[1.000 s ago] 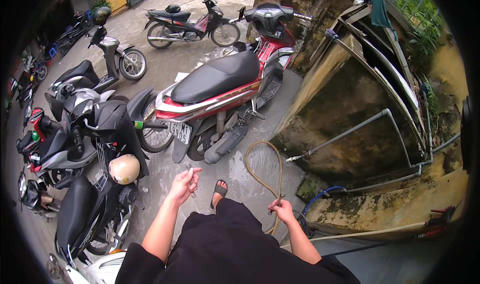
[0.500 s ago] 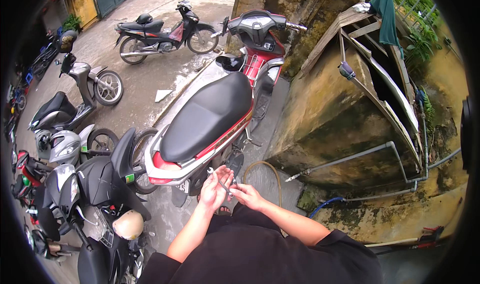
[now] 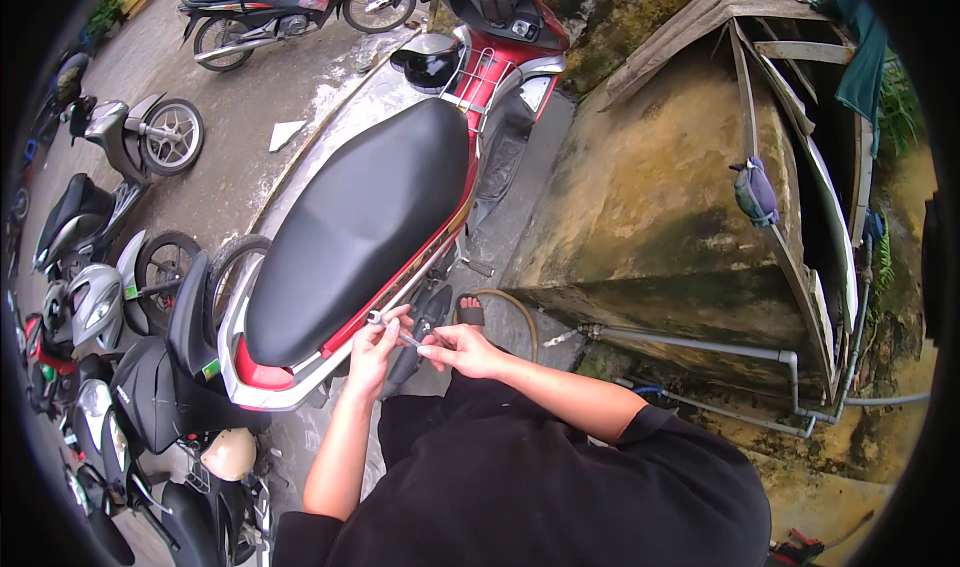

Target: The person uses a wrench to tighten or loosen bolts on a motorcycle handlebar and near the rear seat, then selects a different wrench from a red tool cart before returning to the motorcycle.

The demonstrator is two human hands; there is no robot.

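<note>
Silver metal shows between my hands: a slim wrench-like tool with a thick, rounded head (image 3: pixel 377 318). My left hand (image 3: pixel 372 355) is closed round its shank, the head poking out beyond the fingers; my right hand (image 3: pixel 460 351) comes in from the other side, thumb and fingertips pinched at the lower end, so the two are close together. Whether a second small piece sits in those right fingertips, I cannot tell.

I have the tool in the air, beside the tail of a red-and-white plastic-bodied scooter (image 3: pixel 265 373) with a long black seat (image 3: pixel 360 232). Below, my foot in a dark sandal (image 3: pixel 469 310) is near a curved yellowish-brown hose (image 3: pixel 527 322).

I judge this step to be handling and adjusting the tool, not yet setting it against any part. The next move seems to call for one sure grip, so the other can shift without dropping it.
</note>
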